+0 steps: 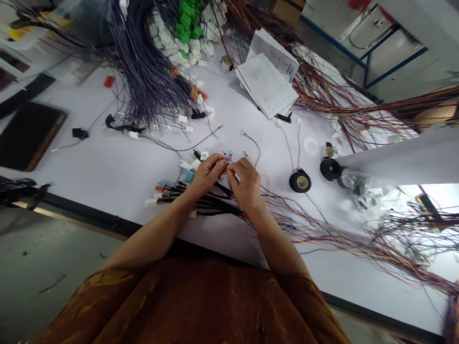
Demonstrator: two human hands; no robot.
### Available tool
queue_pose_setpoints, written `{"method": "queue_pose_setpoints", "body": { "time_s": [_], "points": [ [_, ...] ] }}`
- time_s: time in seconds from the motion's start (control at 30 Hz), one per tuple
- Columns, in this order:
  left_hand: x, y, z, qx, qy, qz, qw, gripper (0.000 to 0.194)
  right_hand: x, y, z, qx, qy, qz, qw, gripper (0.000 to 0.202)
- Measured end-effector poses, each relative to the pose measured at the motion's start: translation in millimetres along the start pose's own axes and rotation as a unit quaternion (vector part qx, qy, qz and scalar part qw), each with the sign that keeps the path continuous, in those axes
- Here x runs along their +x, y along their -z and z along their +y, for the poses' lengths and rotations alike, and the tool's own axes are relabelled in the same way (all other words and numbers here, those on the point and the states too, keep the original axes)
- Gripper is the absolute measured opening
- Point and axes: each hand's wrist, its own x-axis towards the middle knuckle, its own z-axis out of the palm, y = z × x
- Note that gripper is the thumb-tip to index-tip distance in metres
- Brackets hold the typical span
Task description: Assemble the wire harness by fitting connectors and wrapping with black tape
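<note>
My left hand (209, 175) and my right hand (246, 183) meet over the white table, fingertips nearly touching. The right thumb and forefinger pinch thin wires (230, 155) whose metal-tipped ends, one bluish, stick up between the hands. My left fingers are closed around something small and reddish, mostly hidden by the fingers; I cannot make out what it is. Under both hands lies a wire harness (211, 203) with black-sleeved branches. At its left end are connectors, among them a blue connector (190, 176) and an orange connector (159, 189). Loose wires run from it to the right.
Purple wires (138, 71) hang in a thick bundle at the back left, beside piled white connectors (168, 43) and green connectors (188, 21). Papers (267, 83) lie behind my hands. A black tape roll (300, 181) is to the right. A dark tray-like slab (30, 136) lies left.
</note>
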Motion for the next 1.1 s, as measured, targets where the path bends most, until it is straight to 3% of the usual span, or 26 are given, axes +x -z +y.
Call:
{"method": "queue_pose_setpoints", "body": {
  "time_s": [0.23,0.43,0.53,0.63,0.83,1.1],
  "points": [
    [-0.7,-1.4,-2.9,-0.006,0.01,0.0,1.0,0.037,-2.5,-3.9,9.1,0.046,-0.001,0.027,0.999,0.022],
    [1.0,-2.6,-5.5,-0.078,0.039,0.017,0.996,0.045,0.9,23.1,-11.5,0.114,-0.039,0.122,0.985,0.007],
    [1.6,-1.5,-8.6,-0.106,0.042,0.024,0.993,0.046,-4.0,28.0,-19.8,0.118,-0.052,0.076,0.989,0.011],
    [1.7,0.0,-10.6,-0.115,0.055,0.022,0.992,0.047,-11.8,18.2,-14.6,0.087,-0.062,0.026,0.994,0.015],
    [1.6,0.3,-9.6,-0.116,0.053,0.022,0.992,0.049,-19.1,2.4,3.3,0.081,-0.092,0.034,0.992,0.019],
    [2.2,0.5,-8.1,-0.104,0.048,0.021,0.993,0.047,-21.2,0.7,1.6,0.099,-0.089,0.037,0.99,0.019]
  ]
}}
